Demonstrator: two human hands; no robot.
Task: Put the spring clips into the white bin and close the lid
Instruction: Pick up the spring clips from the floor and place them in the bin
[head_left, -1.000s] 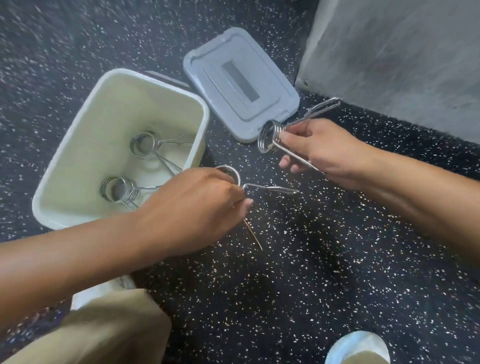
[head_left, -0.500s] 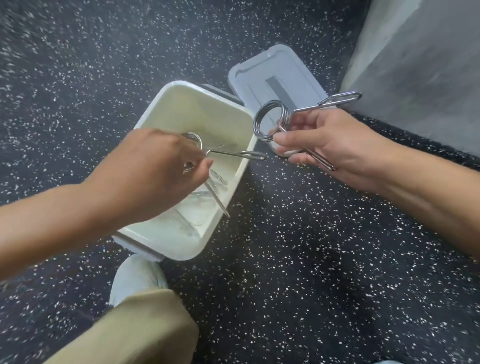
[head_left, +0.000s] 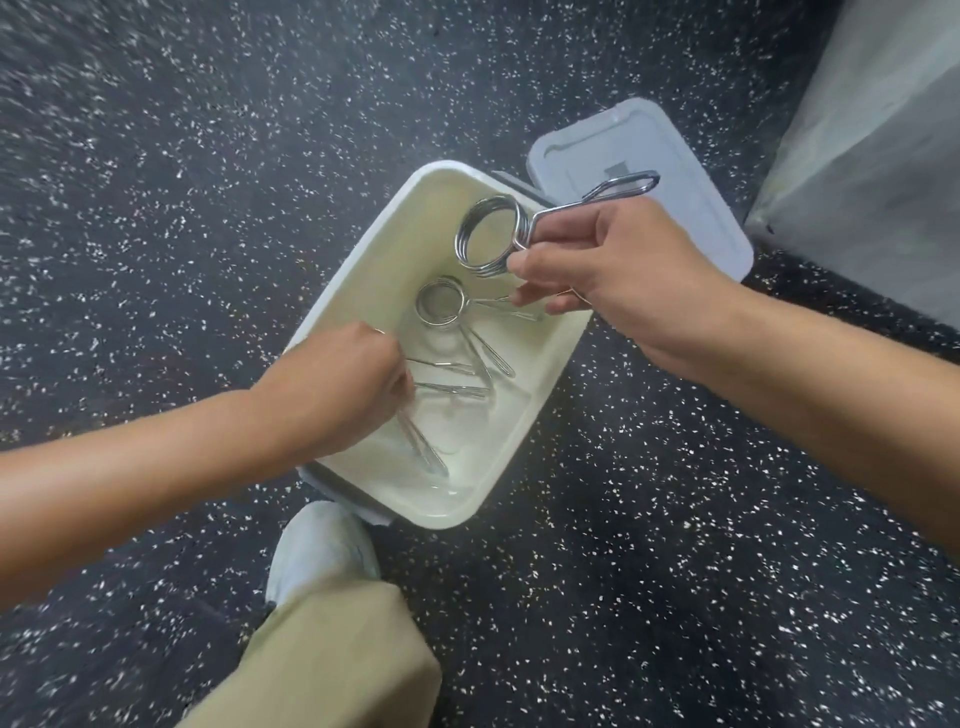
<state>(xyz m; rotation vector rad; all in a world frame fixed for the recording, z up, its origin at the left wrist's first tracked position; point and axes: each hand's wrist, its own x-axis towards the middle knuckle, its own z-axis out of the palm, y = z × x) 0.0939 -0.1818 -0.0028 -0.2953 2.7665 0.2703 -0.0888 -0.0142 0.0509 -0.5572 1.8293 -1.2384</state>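
Over the white bin (head_left: 358, 291) on the floor, the left hand (head_left: 345, 387) grasps a spring clip (head_left: 423, 452) low inside, the right hand (head_left: 613, 265) clutches another clip (head_left: 488, 234) above, both awaiting release, then the lid (head_left: 670, 171).

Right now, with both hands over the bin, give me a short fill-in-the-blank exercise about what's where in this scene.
1. The right hand holds a spring clip above the open white ____.
2. The grey lid lies on the speckled ____, beyond the bin.
3. The left hand reaches ____ the bin, where another clip already lies.
4. The bin's lid is currently ____.

Missing words: bin; floor; into; off
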